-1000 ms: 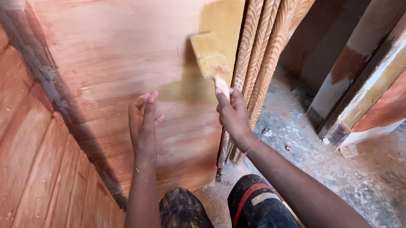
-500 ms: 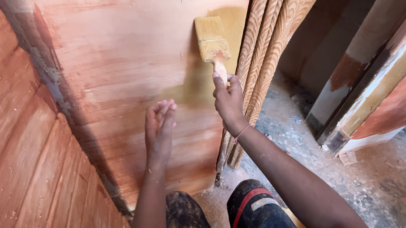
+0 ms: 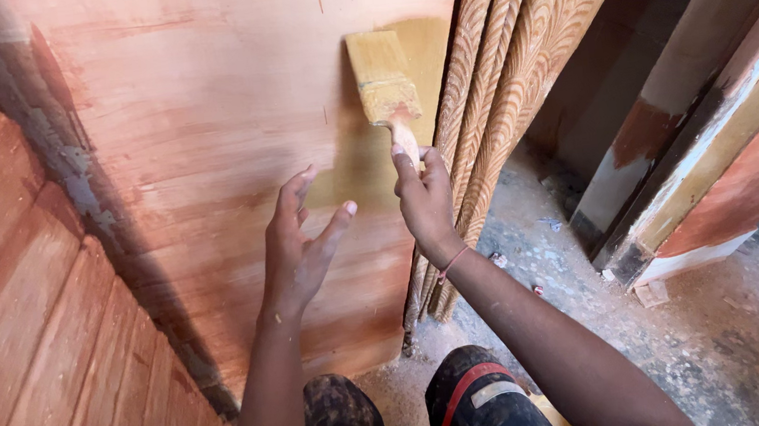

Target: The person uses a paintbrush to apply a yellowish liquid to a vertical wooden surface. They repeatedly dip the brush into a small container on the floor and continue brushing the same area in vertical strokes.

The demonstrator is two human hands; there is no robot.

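My right hand (image 3: 425, 199) grips the handle of a wide paintbrush (image 3: 382, 81) whose yellow-coated bristles press flat against an upright reddish plywood panel (image 3: 200, 119). A yellow-ochre wet patch (image 3: 419, 54) spreads around and below the brush near the panel's right edge. My left hand (image 3: 296, 245) hovers just left of the right one, fingers spread, palm close to the panel; whether it touches the wood I cannot tell. It holds nothing.
Carved wooden mouldings (image 3: 517, 86) with a leaf pattern lean right beside the panel. Ribbed red boards (image 3: 27, 344) stand on the left. More timber frames (image 3: 719, 130) lean at the right over a dusty concrete floor (image 3: 695, 349). My paint-stained knees (image 3: 420, 415) show below.
My right hand has carried the brush upward along the panel's right edge, widening the yellow patch. My left hand has risen and shifted right, its fingers opening.
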